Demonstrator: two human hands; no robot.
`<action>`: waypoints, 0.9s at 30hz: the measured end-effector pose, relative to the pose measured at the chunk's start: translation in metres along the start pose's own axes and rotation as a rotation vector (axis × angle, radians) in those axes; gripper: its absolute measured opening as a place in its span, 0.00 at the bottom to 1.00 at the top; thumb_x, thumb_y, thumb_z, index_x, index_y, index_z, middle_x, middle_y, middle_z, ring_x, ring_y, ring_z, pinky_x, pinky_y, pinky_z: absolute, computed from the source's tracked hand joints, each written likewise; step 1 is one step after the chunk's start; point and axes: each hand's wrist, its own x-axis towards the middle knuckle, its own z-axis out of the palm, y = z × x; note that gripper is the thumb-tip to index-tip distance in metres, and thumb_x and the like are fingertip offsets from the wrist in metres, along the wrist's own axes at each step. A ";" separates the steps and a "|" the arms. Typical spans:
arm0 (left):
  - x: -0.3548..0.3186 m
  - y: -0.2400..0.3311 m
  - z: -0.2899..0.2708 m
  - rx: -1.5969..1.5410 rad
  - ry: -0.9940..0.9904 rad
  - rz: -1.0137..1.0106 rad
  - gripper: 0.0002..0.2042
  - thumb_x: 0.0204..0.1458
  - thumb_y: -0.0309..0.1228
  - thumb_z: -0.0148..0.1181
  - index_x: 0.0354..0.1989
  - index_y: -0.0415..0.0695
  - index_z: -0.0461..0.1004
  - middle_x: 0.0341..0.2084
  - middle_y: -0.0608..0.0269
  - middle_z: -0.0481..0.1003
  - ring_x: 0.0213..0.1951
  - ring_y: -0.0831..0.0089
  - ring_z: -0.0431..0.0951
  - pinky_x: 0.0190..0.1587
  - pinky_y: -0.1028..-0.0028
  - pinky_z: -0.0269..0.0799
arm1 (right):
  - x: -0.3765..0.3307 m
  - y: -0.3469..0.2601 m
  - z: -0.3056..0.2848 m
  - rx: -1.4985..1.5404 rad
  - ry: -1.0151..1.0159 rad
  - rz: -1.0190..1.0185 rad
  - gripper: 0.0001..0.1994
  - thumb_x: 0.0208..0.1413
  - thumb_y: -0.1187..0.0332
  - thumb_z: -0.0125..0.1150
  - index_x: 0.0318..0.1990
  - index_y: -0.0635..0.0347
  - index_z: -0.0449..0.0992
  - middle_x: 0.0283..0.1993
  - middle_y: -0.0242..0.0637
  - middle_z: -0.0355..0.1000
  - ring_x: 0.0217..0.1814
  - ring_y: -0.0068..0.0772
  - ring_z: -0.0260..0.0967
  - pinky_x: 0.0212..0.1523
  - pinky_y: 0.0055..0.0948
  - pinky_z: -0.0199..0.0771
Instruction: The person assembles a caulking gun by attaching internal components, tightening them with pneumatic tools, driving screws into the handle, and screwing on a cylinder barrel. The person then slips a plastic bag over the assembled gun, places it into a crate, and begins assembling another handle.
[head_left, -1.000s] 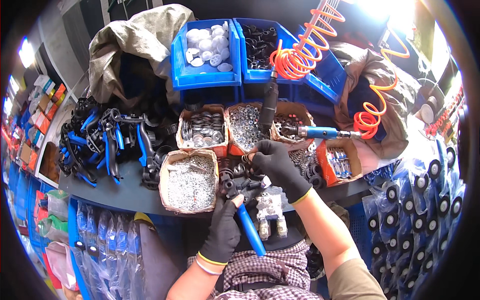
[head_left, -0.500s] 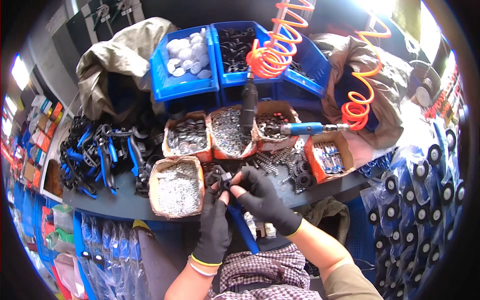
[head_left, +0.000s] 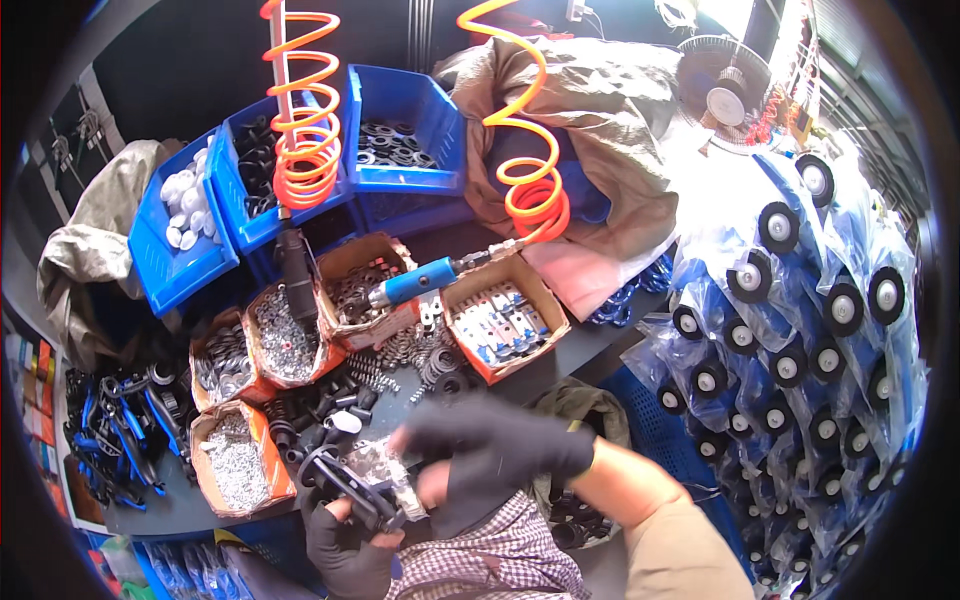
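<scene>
My left hand (head_left: 345, 550), in a black glove with bare fingertips, is closed around a black tool part (head_left: 345, 482) with a long curved body. The part is tilted, low in front of my lap. Just right of it is a worn grey metal block (head_left: 385, 470), partly hidden. My right hand (head_left: 490, 450), gloved the same way, is smeared by motion beside the block. Whether its fingers hold anything does not show. Loose black plastic parts (head_left: 345, 400) and a white round piece (head_left: 346, 422) lie on the bench just beyond.
Open boxes hold small metal pieces (head_left: 238, 465), washers (head_left: 225, 365) and blue-and-silver parts (head_left: 505, 320). Blue bins (head_left: 405, 178) stand behind. A blue air tool (head_left: 420, 282) and a black one (head_left: 296, 270) hang on orange coiled hoses. Bagged wheels (head_left: 745, 275) are stacked at right.
The view has swung to the right. My right hand has come off the tool part and moved right, while my left hand keeps hold of it. The blue handle seen earlier is out of sight.
</scene>
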 end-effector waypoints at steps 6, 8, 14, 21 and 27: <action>0.018 0.022 0.056 -0.509 -0.150 -0.242 0.24 0.49 0.24 0.63 0.56 0.48 0.64 0.39 0.61 0.72 0.35 0.70 0.74 0.37 0.70 0.74 | -0.022 0.120 -0.160 -1.381 -0.038 0.548 0.13 0.37 0.68 0.61 0.36 0.55 0.78 0.48 0.40 0.71 0.55 0.47 0.65 0.50 0.42 0.69; 0.025 0.019 0.074 -0.528 -0.243 -0.343 0.22 0.52 0.33 0.62 0.56 0.49 0.64 0.39 0.62 0.72 0.35 0.67 0.75 0.36 0.69 0.73 | -0.027 0.153 -0.173 -1.293 0.097 0.570 0.12 0.39 0.68 0.60 0.35 0.52 0.79 0.48 0.39 0.70 0.57 0.48 0.62 0.52 0.43 0.67; 0.053 0.011 0.127 -0.640 -0.145 -0.719 0.13 0.60 0.35 0.53 0.51 0.52 0.61 0.36 0.67 0.67 0.33 0.70 0.75 0.34 0.66 0.79 | -0.029 0.109 -0.169 -1.328 0.054 0.350 0.12 0.42 0.69 0.59 0.38 0.54 0.77 0.45 0.38 0.70 0.52 0.45 0.65 0.48 0.43 0.67; 0.057 -0.022 0.161 -0.731 -0.079 -0.673 0.12 0.60 0.31 0.53 0.50 0.46 0.63 0.37 0.71 0.69 0.37 0.84 0.70 0.41 0.81 0.70 | -0.085 0.009 -0.067 -0.995 0.310 -0.284 0.15 0.45 0.72 0.59 0.43 0.63 0.71 0.32 0.37 0.70 0.33 0.38 0.71 0.34 0.34 0.73; 0.042 -0.024 0.176 -0.725 -0.059 -0.629 0.12 0.61 0.32 0.51 0.52 0.47 0.65 0.37 0.70 0.71 0.36 0.81 0.72 0.39 0.77 0.73 | -0.102 -0.010 -0.045 -1.101 0.288 -0.238 0.16 0.44 0.71 0.61 0.44 0.62 0.73 0.39 0.39 0.73 0.40 0.38 0.73 0.42 0.34 0.77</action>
